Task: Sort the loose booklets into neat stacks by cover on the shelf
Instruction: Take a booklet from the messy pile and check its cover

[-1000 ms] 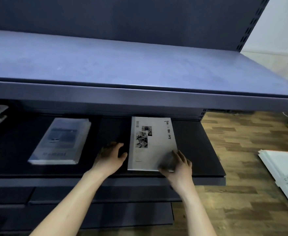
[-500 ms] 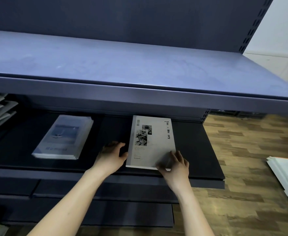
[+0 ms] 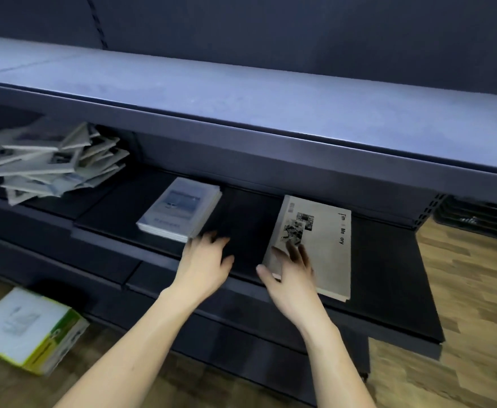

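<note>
On the dark shelf the left hand hovers with fingers spread, holding nothing, near a neat blue-cover stack. The right hand, fingers loosely spread, hovers over the white stack's near-left corner. Loose booklets lie heaped far left

A shop or stockroom: dark metal gondola shelving with a slotted upright at 3 o'clock, booklets heaped at 10 o'clock, wood-look floor.
</note>
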### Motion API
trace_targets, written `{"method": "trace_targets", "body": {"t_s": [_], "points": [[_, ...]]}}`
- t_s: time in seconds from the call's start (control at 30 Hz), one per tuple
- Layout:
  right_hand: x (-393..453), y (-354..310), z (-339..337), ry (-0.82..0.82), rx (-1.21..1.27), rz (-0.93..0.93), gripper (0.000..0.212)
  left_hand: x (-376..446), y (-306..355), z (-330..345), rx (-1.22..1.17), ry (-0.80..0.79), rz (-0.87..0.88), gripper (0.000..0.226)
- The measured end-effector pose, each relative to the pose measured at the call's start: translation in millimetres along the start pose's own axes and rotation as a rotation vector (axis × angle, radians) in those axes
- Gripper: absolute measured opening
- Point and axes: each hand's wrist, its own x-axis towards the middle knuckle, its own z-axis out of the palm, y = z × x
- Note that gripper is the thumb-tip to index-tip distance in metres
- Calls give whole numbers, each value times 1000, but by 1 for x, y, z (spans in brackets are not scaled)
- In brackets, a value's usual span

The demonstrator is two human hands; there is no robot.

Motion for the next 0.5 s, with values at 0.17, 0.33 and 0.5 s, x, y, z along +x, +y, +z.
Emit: {"method": "trace_targets", "body": {"t_s": [0.17, 0.33, 0.5], "points": [[2, -49, 21, -51, -11, -114, 55, -17, -27, -16, 1, 69, -55, 47], [8, -108, 45, -117, -67, -254, 54, -31, -74, -37, 36, 120, -144, 49], [17, -169, 75, -128, -116, -359, 56, -51, -138, -66, 50, 176, -234, 50]]}}
